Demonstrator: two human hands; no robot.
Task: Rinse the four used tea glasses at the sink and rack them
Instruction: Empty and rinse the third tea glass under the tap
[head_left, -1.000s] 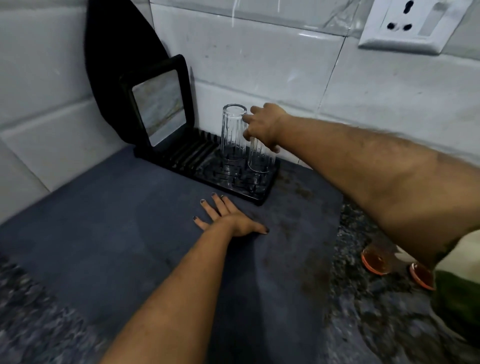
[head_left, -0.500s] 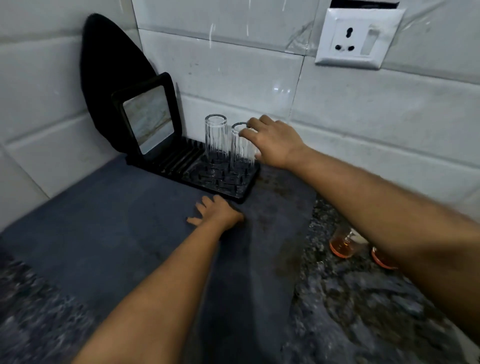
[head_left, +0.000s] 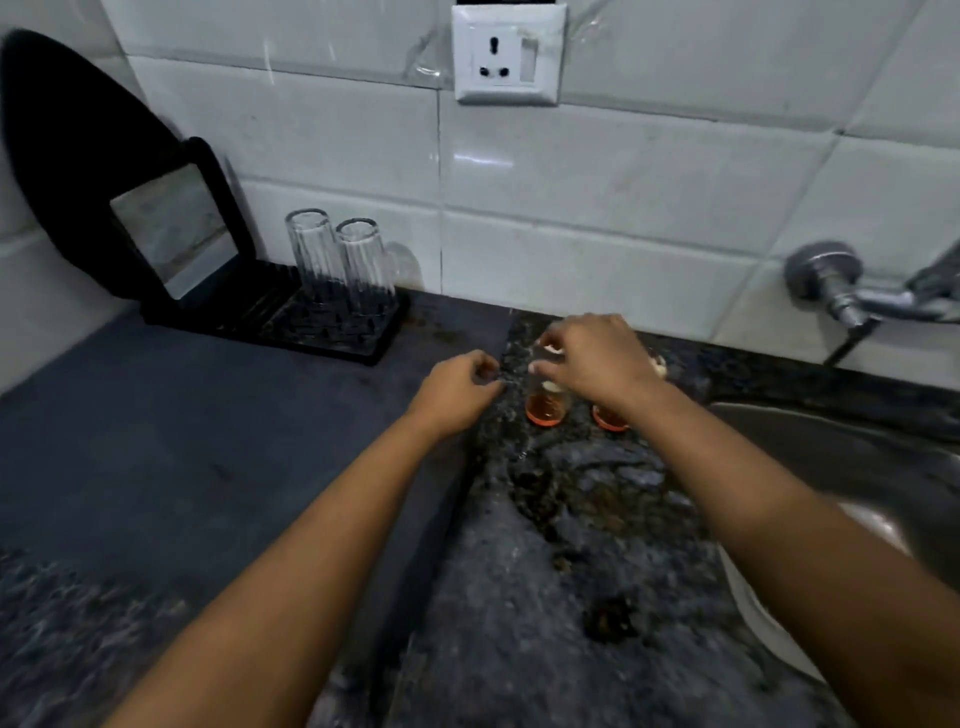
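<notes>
**Two ribbed glasses racked, two tea-stained ones under the hands**

The right hand (head_left: 597, 364) hovers over a used tea glass (head_left: 545, 408) with amber dregs, fingertips at its rim; whether they grip it I cannot tell. A second used glass (head_left: 609, 418) sits beneath its wrist. The left hand (head_left: 460, 387), fingers loosely curled and holding nothing, lies just left of them. Beyond its fingertips, two clear ribbed glasses (head_left: 340, 260) stand inverted on the black plastic rack (head_left: 332, 338). No writing is legible.
</notes>
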